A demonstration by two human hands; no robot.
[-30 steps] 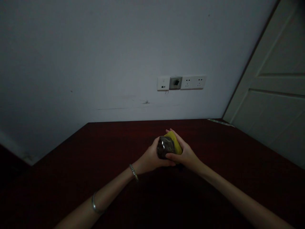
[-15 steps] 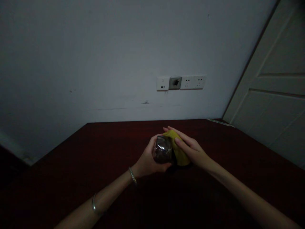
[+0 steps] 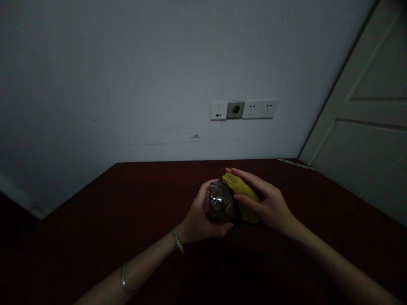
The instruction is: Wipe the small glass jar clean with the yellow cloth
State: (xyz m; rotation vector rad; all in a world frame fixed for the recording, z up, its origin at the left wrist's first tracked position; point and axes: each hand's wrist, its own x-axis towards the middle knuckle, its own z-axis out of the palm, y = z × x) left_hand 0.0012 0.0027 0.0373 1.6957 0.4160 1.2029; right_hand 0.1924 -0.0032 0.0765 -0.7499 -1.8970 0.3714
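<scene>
My left hand (image 3: 203, 216) is closed around a dark, shiny, see-through object (image 3: 220, 203), perhaps a glass or plastic container; its exact kind is too dim to tell. Thumb and fingers grip it from the left side. My right hand (image 3: 269, 201) pinches a folded yellow cloth (image 3: 243, 190) with a dark edge between thumb and fingers. That cloth lies against the right side of the dark object. Both hands are close together above the table, and the object's lower part is lost in shadow.
A dark red table (image 3: 127, 203) spreads under my arms to the wall (image 3: 143, 76). Sockets and a switch panel (image 3: 243, 110) sit on the wall. A white panelled door (image 3: 372, 140) stands at the right. A thin pale strip (image 3: 296, 164) lies at the table's far right edge.
My right hand and the yellow cloth have shifted slightly right, with the cloth bunched more tightly. The dark object has turned or tilted a little in my left hand.
</scene>
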